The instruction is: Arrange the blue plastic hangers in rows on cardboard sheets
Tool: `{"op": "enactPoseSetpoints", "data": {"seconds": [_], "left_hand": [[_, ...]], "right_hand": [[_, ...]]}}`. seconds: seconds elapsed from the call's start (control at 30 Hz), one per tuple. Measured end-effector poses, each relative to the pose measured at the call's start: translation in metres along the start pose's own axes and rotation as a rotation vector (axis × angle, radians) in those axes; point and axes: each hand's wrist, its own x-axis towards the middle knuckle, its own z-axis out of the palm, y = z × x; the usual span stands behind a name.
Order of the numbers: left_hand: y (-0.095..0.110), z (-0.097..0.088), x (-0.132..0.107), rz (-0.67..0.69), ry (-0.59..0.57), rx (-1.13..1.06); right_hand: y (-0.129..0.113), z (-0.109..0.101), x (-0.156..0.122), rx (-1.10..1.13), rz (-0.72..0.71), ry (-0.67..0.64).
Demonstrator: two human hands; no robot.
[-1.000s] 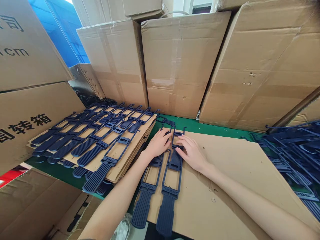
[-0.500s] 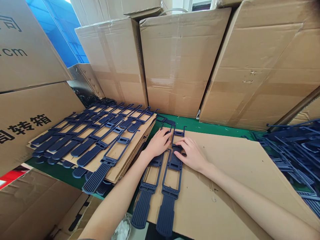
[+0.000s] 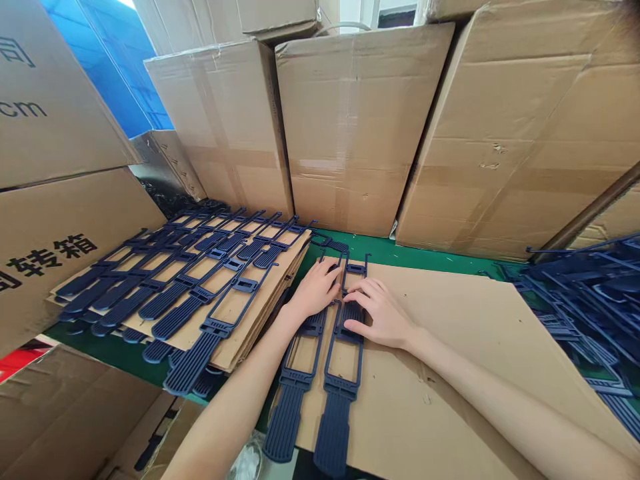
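Two long dark blue plastic frame parts lie side by side on a brown cardboard sheet (image 3: pixel 450 373), ribbed ends toward me. My left hand (image 3: pixel 316 288) rests flat on the upper section of the left part (image 3: pixel 290 393), fingers stretched out. My right hand (image 3: pixel 381 313) lies on the upper section of the right part (image 3: pixel 336 407), fingers extended and pressing down on it. Neither hand grips anything.
A stack of cardboard sheets (image 3: pixel 250 327) at the left carries several more blue parts (image 3: pixel 180 287) in a row. A heap of loose blue parts (image 3: pixel 590 307) sits at the right. Tall cardboard boxes (image 3: pixel 350 133) wall in the back and left over a green surface (image 3: pixel 410 250).
My right hand has slid slightly toward me and leftward along the right part. The left hand stays where it was. The view has shifted a little.
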Motion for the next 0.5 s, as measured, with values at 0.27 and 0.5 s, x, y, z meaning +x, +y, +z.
{"op": "enactPoseSetpoints", "data": {"seconds": [0.27, 0.5], "left_hand": [[0.0005, -0.0001, -0.0002, -0.018, -0.002, -0.023], [0.0032, -0.0036, -0.0012, -0.030, -0.007, -0.038]], "right_hand": [[0.0024, 0.0015, -0.0010, 0.016, -0.017, -0.074], [-0.0011, 0.0014, -0.0003, 0.027, 0.000, -0.066]]}}
